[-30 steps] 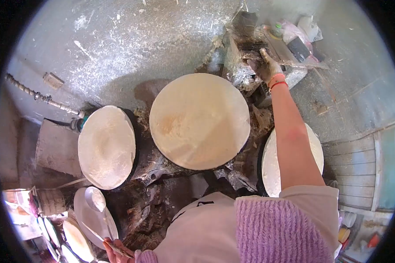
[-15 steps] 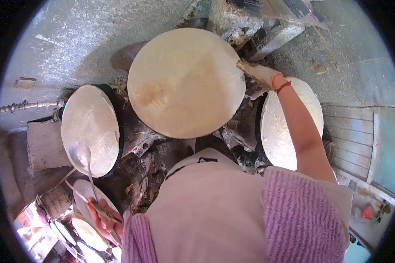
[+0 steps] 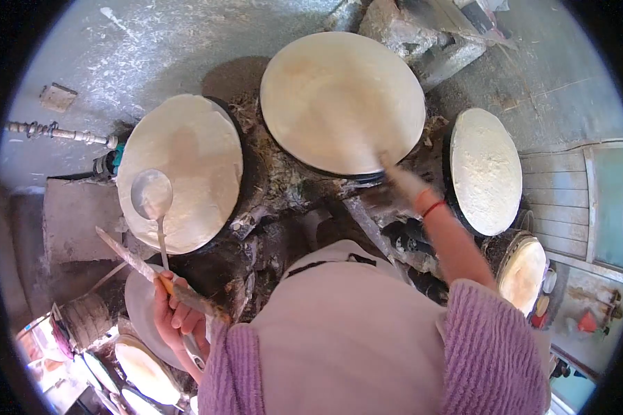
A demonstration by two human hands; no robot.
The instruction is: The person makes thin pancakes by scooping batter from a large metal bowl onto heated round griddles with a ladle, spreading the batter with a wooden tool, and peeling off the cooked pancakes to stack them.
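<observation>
My left hand (image 3: 180, 318) is closed round a metal ladle (image 3: 152, 196) and a flat wooden stick (image 3: 124, 254); the ladle's bowl is over the left round pan with its pale layer (image 3: 194, 149). My right hand (image 3: 410, 185), blurred and with red bands at the wrist, is at the lower right edge of the middle pan (image 3: 339, 97). It grips a small object (image 3: 385, 161) that I cannot make out. A pale layer covers the middle pan. To the right stands another coated pan (image 3: 486, 171).
A lidded or covered round pan (image 3: 522, 275) sits at lower right. A white dish (image 3: 145, 315) is below the left pan. More round pans (image 3: 145, 370) stand at lower left. Behind the middle pan is a rough block (image 3: 398, 31); a pipe (image 3: 62, 133) runs along the left wall.
My right hand has come from the block at the back to the middle pan's near edge. The ladle has risen over the left pan, and the view has shifted.
</observation>
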